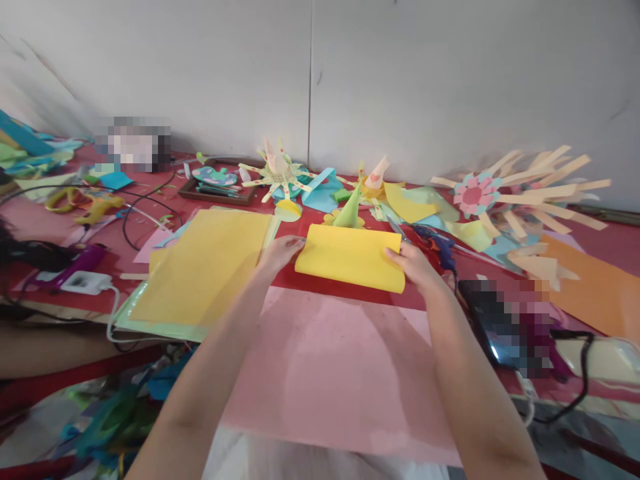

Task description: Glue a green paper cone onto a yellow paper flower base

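A bright yellow sheet of paper (350, 260), bent over into a curved fold along its lower edge, is held up between my two hands. My left hand (281, 255) pinches its upper left corner. At the right edge, my right hand (411, 261) grips the sheet with the thumb on its face. Under my forearms a large pink sheet (340, 367) covers the front of the red table. Just behind the yellow paper stands a green paper cone (349, 212) on a yellow flower shape.
To the left lies a stack of yellow sheets (205, 267). Paper flowers with cones (280, 167) and scraps line the wall. A blue glue gun (437, 247) and a phone (487, 327) are on the right. Scissors (63, 200), cables and a white plug (89, 282) lie left.
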`<state>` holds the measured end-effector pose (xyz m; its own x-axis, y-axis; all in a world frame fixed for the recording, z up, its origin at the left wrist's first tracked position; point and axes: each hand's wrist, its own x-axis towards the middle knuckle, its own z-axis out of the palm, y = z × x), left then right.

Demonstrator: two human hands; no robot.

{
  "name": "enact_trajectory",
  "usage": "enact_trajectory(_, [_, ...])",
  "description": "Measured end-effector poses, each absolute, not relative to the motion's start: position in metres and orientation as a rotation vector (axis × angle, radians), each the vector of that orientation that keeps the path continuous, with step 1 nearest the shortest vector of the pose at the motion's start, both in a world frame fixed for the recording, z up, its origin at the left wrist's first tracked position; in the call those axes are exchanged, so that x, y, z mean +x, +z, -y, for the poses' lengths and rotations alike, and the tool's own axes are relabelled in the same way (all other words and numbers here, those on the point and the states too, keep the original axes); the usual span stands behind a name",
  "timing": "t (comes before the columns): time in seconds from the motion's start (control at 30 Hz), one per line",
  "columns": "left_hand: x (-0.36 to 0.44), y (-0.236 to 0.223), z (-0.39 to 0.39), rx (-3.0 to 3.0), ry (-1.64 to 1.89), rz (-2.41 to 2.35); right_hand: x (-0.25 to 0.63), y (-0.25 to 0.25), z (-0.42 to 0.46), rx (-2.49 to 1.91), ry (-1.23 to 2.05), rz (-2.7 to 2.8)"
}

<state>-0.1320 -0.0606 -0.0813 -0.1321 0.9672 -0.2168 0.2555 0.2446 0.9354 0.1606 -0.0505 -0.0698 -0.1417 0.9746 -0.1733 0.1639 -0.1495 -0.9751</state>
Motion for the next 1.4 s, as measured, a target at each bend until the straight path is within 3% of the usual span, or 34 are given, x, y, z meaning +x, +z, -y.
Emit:
enact_trajectory(0.43, [-0.145, -0.080, 0.024, 1.141, 0.814, -1.466, 0.151, -0.085, 0.043, -1.407, 1.605, 1.241])
enact_trajectory(0.7, [-0.139, -0.080, 0.032, 1.141, 0.820, -1.543, 0.153, -0.082, 0.046, -1.491, 1.414, 1.367])
enact_trajectory(0.8, [-0.135, -0.079, 0.036, 1.152, 0.804, -1.485, 0.161, -0.083, 0.045, -1.603, 1.242, 1.495])
enact_trajectory(0.93, [-0.128, -0.075, 0.040, 1.173, 0.773, -1.409, 0.158, -0.070, 0.050, -1.720, 0.745, 1.640])
enact_trajectory(1.03, [-0.123, -0.075, 0.041, 1.188, 0.795, -1.432, 0.133, -0.051, 0.063, -1.658, 0.291, 1.602])
enact_trajectory(1.1, [-0.121, -0.076, 0.041, 1.219, 0.822, -1.432, 0.108, -0.039, 0.072, -1.552, 0.204, 1.707])
enact_trajectory(1.4, [-0.112, -0.074, 0.048, 1.429, 0.902, -1.412, 0.044, -0.011, 0.050, -1.320, 0.624, 2.303])
